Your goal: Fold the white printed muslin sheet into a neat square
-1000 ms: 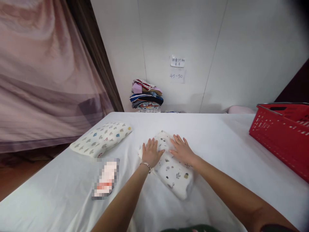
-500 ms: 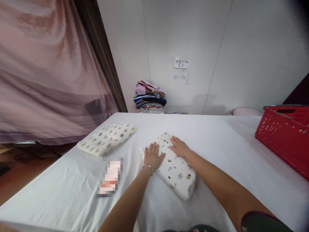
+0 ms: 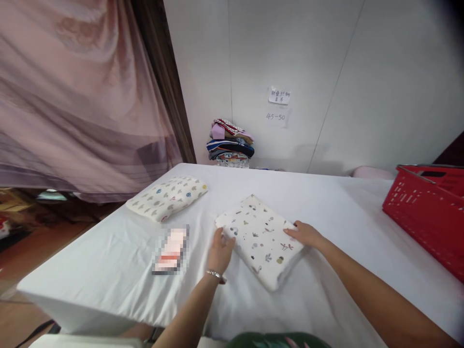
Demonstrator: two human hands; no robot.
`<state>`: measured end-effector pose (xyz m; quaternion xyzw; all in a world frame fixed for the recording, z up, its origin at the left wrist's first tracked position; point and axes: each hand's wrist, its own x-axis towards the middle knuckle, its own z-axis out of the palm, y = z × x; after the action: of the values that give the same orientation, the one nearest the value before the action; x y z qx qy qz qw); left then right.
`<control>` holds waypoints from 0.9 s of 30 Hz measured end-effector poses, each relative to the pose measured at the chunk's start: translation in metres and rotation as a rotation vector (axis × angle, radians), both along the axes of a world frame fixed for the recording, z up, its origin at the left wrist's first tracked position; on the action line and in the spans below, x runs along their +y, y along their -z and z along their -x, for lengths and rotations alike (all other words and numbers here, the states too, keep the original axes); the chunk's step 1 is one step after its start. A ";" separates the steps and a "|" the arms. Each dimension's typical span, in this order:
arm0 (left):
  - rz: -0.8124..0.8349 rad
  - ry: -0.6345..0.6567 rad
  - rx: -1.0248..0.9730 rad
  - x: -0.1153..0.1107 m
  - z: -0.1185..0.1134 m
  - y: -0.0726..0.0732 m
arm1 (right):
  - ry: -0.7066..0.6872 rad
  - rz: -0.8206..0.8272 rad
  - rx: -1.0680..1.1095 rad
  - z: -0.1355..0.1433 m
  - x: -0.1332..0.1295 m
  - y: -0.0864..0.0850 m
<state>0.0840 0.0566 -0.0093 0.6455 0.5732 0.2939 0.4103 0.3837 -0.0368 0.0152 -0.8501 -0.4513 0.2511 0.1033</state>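
A folded white cloth (image 3: pixel 259 237) printed with small plants and animals lies at a slant on the table in front of me. At its left edge is my left hand (image 3: pixel 220 251), a bracelet on the wrist, with fingers and thumb closed about the border. My right hand (image 3: pixel 306 235) grips the right edge, thumb on top and the other fingers partly hidden beneath. A second white folded cloth (image 3: pixel 168 198) with mushroom-like prints lies further back on the left, apart from both hands.
A blurred-out, phone-shaped object (image 3: pixel 172 252) lies left of my left hand. The white-covered table (image 3: pixel 108 270) has its left edge in view. At the right stands a red plastic basket (image 3: pixel 427 212). Behind the table, a pile of folded fabrics (image 3: pixel 232 145) rises against the wall; a pink curtain (image 3: pixel 83 96) hangs at left.
Both hands were lying flat on top of the folded cloth; they have moved out to its left and right edges. The cloth now looks wider and flatter. The view has shifted slightly.
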 end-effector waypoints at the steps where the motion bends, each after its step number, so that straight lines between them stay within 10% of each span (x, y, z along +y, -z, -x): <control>1: 0.107 -0.010 -0.078 -0.009 0.000 -0.002 | 0.009 0.005 0.013 0.000 0.000 0.000; 8: 0.465 -0.100 -0.537 -0.048 -0.002 -0.017 | 0.042 -0.085 0.195 0.001 -0.012 -0.005; 20: 0.618 -0.023 -0.481 -0.020 -0.013 -0.025 | 0.115 -0.010 0.584 0.002 -0.024 -0.017; 27: 0.396 -0.050 -0.296 -0.012 -0.019 -0.014 | 0.138 -0.070 0.901 -0.001 -0.033 -0.010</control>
<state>0.1028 0.0443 0.0047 0.4879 0.5693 0.2771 0.6009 0.3850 -0.0702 0.0256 -0.6802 -0.3120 0.5728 0.3346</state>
